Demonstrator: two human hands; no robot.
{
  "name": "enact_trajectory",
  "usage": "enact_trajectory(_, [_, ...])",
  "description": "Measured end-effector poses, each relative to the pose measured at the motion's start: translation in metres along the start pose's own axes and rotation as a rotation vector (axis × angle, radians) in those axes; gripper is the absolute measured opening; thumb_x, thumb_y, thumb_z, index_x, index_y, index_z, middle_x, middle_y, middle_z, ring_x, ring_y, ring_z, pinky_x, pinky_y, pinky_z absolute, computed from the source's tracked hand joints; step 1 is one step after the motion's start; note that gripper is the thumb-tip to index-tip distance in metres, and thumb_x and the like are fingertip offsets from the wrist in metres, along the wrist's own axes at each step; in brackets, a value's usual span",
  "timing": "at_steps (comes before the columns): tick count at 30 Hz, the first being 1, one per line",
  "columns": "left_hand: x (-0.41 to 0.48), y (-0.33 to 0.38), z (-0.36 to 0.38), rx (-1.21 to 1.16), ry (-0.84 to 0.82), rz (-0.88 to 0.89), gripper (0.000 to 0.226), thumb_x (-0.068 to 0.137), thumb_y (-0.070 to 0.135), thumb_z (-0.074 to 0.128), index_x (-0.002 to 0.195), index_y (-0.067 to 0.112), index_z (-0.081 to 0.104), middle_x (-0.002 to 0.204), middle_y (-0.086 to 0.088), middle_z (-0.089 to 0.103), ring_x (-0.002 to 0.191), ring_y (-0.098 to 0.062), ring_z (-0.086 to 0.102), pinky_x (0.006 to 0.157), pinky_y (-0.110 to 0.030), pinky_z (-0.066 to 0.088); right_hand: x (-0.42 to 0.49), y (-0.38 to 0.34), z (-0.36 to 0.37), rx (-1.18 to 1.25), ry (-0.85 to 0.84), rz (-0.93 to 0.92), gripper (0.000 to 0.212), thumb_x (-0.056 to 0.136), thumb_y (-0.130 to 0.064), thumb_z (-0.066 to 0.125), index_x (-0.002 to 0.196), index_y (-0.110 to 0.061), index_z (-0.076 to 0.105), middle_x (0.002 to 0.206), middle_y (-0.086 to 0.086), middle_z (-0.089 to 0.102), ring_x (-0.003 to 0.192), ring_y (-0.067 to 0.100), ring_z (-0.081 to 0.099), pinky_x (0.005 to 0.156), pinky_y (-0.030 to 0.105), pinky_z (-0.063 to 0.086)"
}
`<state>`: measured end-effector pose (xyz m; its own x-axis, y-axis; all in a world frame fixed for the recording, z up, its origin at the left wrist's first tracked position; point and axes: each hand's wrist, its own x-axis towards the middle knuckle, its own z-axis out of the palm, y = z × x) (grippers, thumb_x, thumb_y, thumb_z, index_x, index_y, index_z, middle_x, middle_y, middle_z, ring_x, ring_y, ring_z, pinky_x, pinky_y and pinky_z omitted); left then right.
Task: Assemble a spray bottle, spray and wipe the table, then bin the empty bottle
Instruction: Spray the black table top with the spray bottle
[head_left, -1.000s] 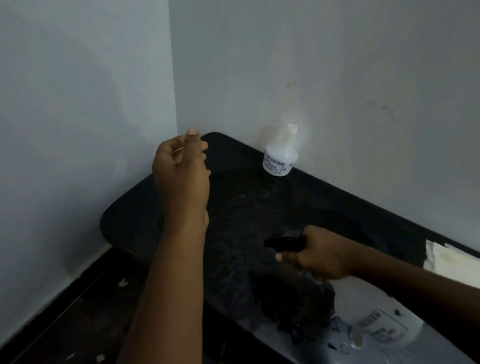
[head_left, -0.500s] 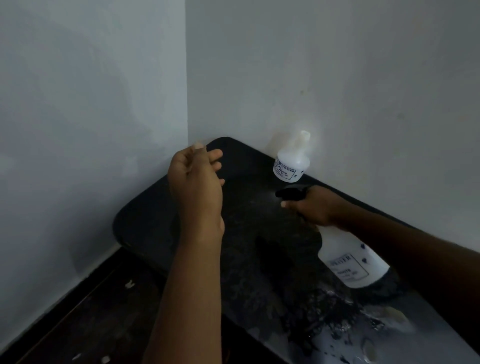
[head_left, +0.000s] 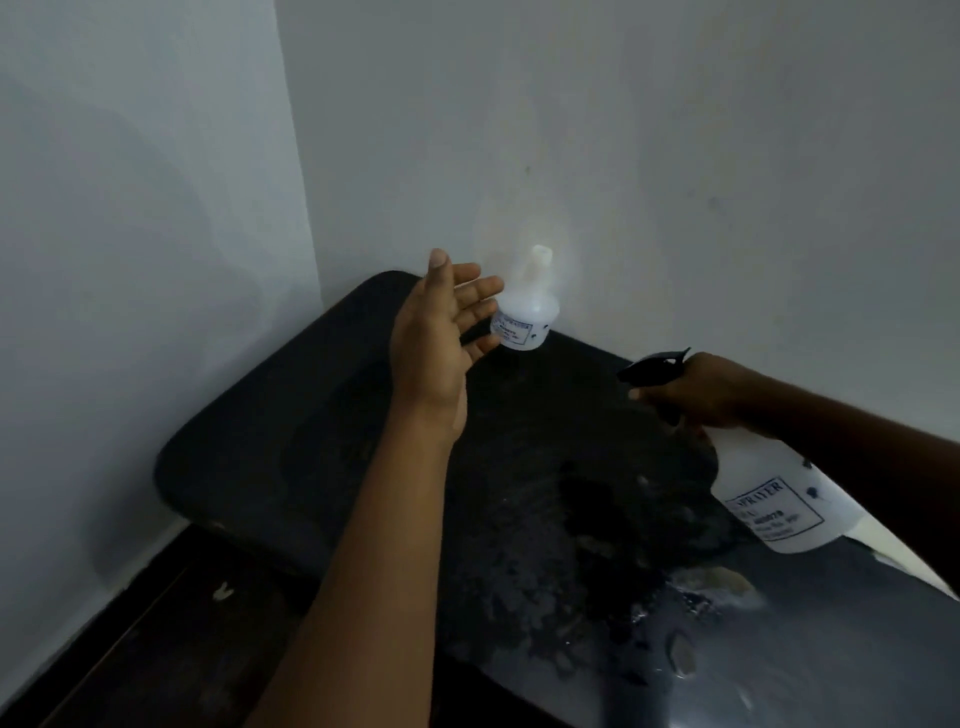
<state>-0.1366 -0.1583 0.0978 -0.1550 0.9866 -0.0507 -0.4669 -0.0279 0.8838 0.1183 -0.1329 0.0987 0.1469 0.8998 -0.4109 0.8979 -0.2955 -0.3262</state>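
Observation:
My right hand (head_left: 711, 389) grips the black trigger head of a white spray bottle (head_left: 774, 499), held tilted above the black table (head_left: 291, 415) with its nozzle pointing left. A second white bottle (head_left: 527, 317) with no trigger head stands upright at the table's back edge against the wall. My left hand (head_left: 441, 332) hovers just left of that bottle with fingers spread and the fingertips almost at its side; contact is unclear. The table top is wet, with droplets and puddles across its middle and right.
White walls meet in a corner behind the table's left end. Dark floor shows below the table's left edge (head_left: 156, 623). A pale patch (head_left: 722, 579) lies on the wet surface under the held bottle.
My left hand opened from a loose curl and reached toward the standing bottle. My right hand carried the spray bottle up and to the right.

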Motion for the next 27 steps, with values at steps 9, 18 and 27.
enact_trajectory(9, [0.008,-0.026,0.012,-0.186,-0.134,-0.089,0.061,0.095,0.066,0.033,0.112,0.016,0.064,0.116,-0.009,0.074,0.109,-0.024,0.069,0.083,-0.036,0.053,-0.018,0.062,-0.021,0.001,0.073,0.105,0.034,0.091,-0.04,0.061,0.104,-0.01,0.068,0.084,0.008,0.067,0.07,0.018,0.059,0.075,0.03,0.047])
enact_trajectory(18, [0.01,-0.035,0.029,-0.12,-0.199,-0.097,0.065,0.095,0.068,0.03,0.113,0.017,0.064,0.112,-0.007,0.076,0.099,-0.018,0.073,0.078,-0.034,0.055,-0.072,0.083,0.013,-0.107,-0.142,-0.011,0.029,0.091,-0.04,0.061,0.114,-0.024,0.067,0.065,-0.008,0.063,0.039,-0.006,0.054,0.044,0.01,0.042])
enact_trajectory(27, [0.01,-0.035,0.02,-0.036,-0.182,-0.06,0.062,0.097,0.064,0.028,0.111,0.015,0.063,0.11,-0.009,0.076,0.103,-0.022,0.068,0.081,-0.037,0.051,-0.099,0.018,0.064,-0.033,-0.405,-0.183,0.034,0.088,-0.042,0.062,0.103,-0.013,0.07,0.071,0.001,0.067,0.056,0.012,0.062,0.055,0.022,0.053])
